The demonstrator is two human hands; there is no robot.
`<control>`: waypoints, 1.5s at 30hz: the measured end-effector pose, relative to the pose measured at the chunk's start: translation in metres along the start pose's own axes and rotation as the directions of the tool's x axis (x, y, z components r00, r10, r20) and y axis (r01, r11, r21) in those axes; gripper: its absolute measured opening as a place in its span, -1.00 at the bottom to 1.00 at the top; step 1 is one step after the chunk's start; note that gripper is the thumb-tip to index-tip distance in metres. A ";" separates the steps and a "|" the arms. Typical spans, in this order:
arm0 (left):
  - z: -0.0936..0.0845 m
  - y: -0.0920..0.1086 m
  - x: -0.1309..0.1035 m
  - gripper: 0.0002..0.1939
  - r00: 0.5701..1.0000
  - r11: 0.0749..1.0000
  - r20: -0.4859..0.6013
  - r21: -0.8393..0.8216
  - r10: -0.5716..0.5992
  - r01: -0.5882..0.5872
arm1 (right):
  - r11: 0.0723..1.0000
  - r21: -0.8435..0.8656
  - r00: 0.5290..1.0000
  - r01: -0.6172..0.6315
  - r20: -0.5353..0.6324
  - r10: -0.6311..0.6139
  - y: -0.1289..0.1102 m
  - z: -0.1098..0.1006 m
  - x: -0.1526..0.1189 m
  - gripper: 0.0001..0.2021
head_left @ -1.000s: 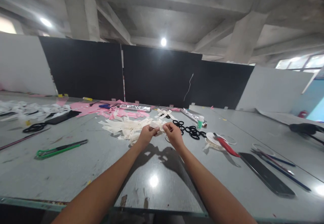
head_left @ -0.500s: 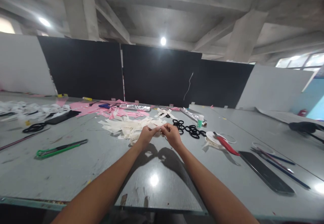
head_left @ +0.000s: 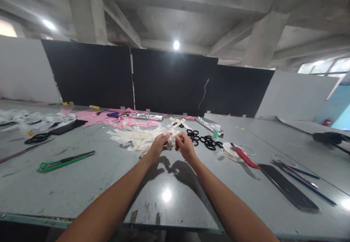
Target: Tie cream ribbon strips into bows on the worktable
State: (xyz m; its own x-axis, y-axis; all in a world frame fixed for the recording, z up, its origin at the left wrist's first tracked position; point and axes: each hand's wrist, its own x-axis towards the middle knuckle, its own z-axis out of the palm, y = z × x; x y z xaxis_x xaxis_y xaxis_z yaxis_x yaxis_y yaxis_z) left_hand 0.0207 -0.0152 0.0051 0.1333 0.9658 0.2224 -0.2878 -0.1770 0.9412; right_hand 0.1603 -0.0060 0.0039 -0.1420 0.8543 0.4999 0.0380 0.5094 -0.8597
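My left hand (head_left: 158, 146) and my right hand (head_left: 185, 145) are close together over the middle of the grey table. Between their fingertips is a small bunched cream piece (head_left: 170, 144). The left fingers are pinched on its left side, and the right thumb and fingers press together at its right edge. Behind and left of the hands lies a loose pile of cream strips (head_left: 133, 137). Several black rings (head_left: 210, 142) lie to the right of the right hand.
On the right are a red-handled tool (head_left: 246, 157), a white roll (head_left: 232, 150), a black slab (head_left: 288, 187) and scissors (head_left: 300, 178). A green cutter (head_left: 65, 161) lies left. Pink scraps (head_left: 117, 117), foil rolls (head_left: 146, 116) and a small bottle (head_left: 216, 131) stand or lie behind.
The fingertips have moved slightly apart, and more of the cream piece shows between them. The left hand's fingers have turned a little around it.
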 end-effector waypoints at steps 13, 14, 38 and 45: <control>-0.003 -0.007 0.004 -0.61 0.992 0.950 0.074 0.288 0.099 -0.116 | 0.990 -0.131 0.999 0.051 0.006 -0.051 0.003 -0.008 0.001 -0.84; -0.003 -0.007 0.004 -0.62 0.991 0.945 0.089 0.304 0.102 -0.124 | 0.989 -0.140 0.999 0.044 0.023 -0.041 0.005 -0.008 0.002 -0.83; -0.006 -0.001 0.002 -0.84 0.941 0.838 0.008 0.452 0.339 -0.306 | 0.979 0.154 0.981 -0.135 -0.119 0.154 0.002 -0.004 0.007 -0.72; -0.005 -0.006 0.000 -0.83 0.891 0.694 0.124 0.585 0.436 -0.420 | 0.952 0.246 0.972 -0.182 -0.103 0.213 0.000 -0.004 0.006 -0.74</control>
State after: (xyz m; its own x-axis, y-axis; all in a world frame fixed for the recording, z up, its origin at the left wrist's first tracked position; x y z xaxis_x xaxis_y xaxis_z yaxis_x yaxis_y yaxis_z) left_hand 0.0179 -0.0135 -0.0023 0.1106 0.7603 0.6400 0.2991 -0.6396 0.7081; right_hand 0.1630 -0.0003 0.0068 -0.0280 0.9491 0.3136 -0.1814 0.3037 -0.9353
